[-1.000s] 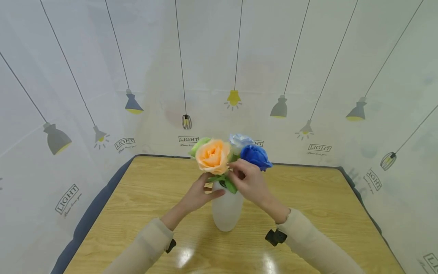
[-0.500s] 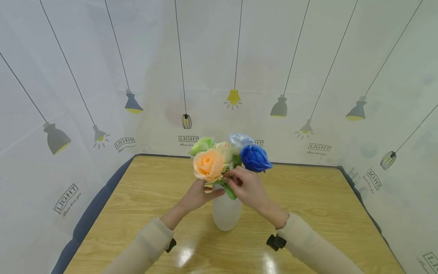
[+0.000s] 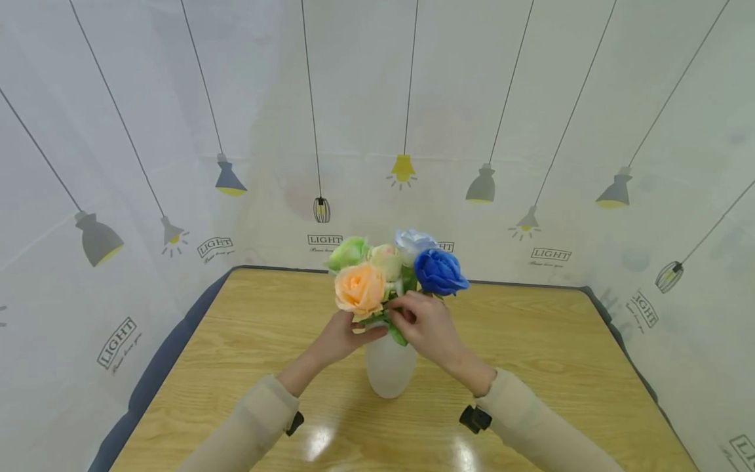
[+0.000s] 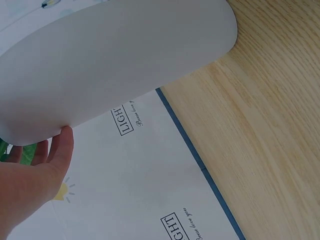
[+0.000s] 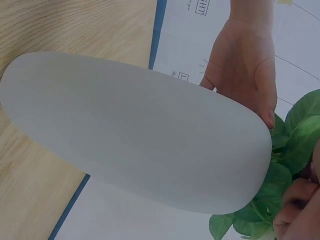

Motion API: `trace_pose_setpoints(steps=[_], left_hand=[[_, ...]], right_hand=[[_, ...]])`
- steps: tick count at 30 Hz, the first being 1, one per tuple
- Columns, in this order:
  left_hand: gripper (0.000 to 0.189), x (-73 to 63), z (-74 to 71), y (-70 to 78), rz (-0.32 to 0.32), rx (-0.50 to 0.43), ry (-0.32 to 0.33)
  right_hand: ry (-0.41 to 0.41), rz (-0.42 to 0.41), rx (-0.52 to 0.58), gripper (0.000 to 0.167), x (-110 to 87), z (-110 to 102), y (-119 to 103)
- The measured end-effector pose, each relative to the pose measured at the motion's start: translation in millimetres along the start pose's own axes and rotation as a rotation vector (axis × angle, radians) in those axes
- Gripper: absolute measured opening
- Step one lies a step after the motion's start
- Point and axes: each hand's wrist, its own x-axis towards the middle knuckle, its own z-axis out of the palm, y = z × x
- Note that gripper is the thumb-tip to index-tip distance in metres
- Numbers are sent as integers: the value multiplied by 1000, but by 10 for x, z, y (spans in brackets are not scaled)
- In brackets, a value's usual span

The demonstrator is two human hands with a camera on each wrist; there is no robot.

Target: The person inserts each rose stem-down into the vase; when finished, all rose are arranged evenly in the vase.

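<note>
A frosted white vase (image 3: 390,370) stands upright on the table with artificial flowers in its mouth. My left hand (image 3: 339,341) holds the vase near its rim, thumb on the near side, as the right wrist view of that hand (image 5: 242,60) shows. With thumb and fingers, my right hand (image 3: 433,331) pinches the stem of an orange rose (image 3: 358,288) just above the rim; the pinch itself is partly hidden by the fingers. Behind the orange rose are a green flower (image 3: 348,254) and a cream one (image 3: 386,262). A blue rose (image 3: 441,272) and a pale blue flower (image 3: 415,241) lean right.
Green leaves (image 5: 300,142) crowd around the vase mouth. The wooden table (image 3: 265,301) has a dark blue edge, and a pale backdrop (image 3: 366,98) printed with lamps rises behind and at both sides. A black wrist camera (image 3: 475,418) sits below my right sleeve.
The orange rose has moved down and slightly left, uncovering the cream flower behind it. My right hand has lowered a little with the stem. The left hand stays at the vase rim.
</note>
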Motion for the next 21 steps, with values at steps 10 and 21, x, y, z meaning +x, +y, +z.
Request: trace_pose_setpoints(steps=[10,21], left_hand=[[51,12,9,-1,-10,-40,11],[54,6,17,7,-6,-5,11]], right_hand=[[-21,-6,-73,2,-19,-12,-11],[-27,4,-106,4,-30,-19,-14]])
